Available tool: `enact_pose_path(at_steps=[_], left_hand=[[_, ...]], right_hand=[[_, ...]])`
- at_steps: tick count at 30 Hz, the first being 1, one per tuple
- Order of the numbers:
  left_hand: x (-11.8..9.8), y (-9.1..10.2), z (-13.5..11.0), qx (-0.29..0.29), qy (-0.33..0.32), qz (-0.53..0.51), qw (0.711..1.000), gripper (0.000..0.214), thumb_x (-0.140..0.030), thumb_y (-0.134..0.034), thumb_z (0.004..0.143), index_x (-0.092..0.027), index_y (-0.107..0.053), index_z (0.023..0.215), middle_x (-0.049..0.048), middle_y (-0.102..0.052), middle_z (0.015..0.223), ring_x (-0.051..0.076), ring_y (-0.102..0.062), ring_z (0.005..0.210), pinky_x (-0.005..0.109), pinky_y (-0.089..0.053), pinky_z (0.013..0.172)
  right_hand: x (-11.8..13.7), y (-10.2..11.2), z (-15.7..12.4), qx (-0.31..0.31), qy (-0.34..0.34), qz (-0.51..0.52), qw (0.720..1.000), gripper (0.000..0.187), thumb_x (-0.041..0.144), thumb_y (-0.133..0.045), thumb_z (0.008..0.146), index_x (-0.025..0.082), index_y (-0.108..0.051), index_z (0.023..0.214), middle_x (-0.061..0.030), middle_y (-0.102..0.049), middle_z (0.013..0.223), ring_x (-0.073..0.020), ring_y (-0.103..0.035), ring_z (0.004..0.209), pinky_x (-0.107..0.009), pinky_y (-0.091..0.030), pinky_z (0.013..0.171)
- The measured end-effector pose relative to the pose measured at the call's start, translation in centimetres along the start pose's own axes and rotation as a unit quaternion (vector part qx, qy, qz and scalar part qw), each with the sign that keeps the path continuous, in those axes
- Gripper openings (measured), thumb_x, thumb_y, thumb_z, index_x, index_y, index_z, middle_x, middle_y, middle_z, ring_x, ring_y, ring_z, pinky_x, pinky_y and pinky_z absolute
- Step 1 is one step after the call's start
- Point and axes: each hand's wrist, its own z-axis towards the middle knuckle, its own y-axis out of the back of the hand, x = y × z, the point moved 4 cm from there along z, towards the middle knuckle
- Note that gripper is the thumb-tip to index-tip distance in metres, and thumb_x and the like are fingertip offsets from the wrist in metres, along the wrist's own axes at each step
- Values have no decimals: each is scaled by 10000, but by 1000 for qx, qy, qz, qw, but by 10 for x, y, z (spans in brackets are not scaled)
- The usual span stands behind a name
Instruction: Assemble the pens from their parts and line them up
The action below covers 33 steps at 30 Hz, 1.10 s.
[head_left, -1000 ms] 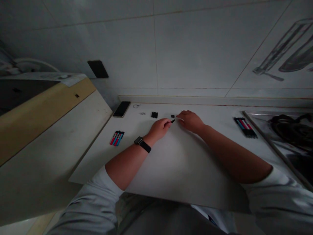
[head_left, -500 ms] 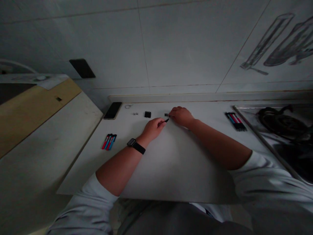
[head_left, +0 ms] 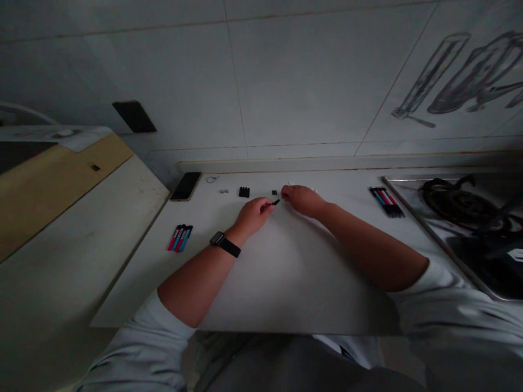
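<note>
My left hand (head_left: pixel 253 214), with a black watch on its wrist, pinches a small dark pen part (head_left: pixel 275 202) that points toward my other hand. My right hand (head_left: pixel 303 200) is close by on the right, its fingers bent together near the tabletop. Whatever lies between those fingertips is too small to name. Just left of them rests a small cluster of tiny black pieces (head_left: pixel 274 192). Farther left stands a row of short black parts (head_left: pixel 244 192), then a few small springs (head_left: pixel 223 191). Some white bits (head_left: pixel 314 190) show behind my right hand, partly covered.
Several red and blue pens (head_left: pixel 180 238) lie at the left of the white table (head_left: pixel 286 288); another group of pens (head_left: pixel 387 202) is at the right. A phone (head_left: pixel 186 186) and a thin ring (head_left: pixel 212 179) lie at the back left. A stove (head_left: pixel 461 218) borders the right side.
My right hand has drawn slightly away from the tiny black pieces, which now show more clearly. My left hand keeps its pinch on the dark part. The view has shifted a little.
</note>
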Motion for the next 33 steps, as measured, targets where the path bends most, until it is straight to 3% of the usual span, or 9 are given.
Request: enact_pose_path(at_steps=[6, 13, 33], left_hand=[[-12, -1, -2, 9, -34, 9, 999, 97, -279, -681, 942, -204, -731, 977, 52, -749, 985, 191, -670, 877, 322, -513, 798], [-22, -4, -7, 18, -80, 18, 996, 89, -265, -718, 928, -214, -733, 1000, 42, -729, 962, 184, -657, 866, 324, -512, 800], [-25, -4, -9, 21, -111, 31, 993, 98, -260, -747, 920, -207, -739, 1003, 41, -726, 954, 173, -658, 873, 311, -514, 817]], right_hand=[[10, 22, -40, -104, 8, 164, 981, 128, 205, -568, 951, 205, -687, 1000, -72, -743, 957, -205, -678, 873, -316, -495, 828], [10, 4, -67, -176, -50, 301, 936, 139, 288, -606, 918, 227, -729, 942, -62, -753, 934, -203, -705, 854, -340, -565, 813], [14, -7, -64, -172, -60, 345, 921, 184, 370, -697, 902, 202, -745, 959, -54, -770, 853, -186, -726, 766, -306, -572, 756]])
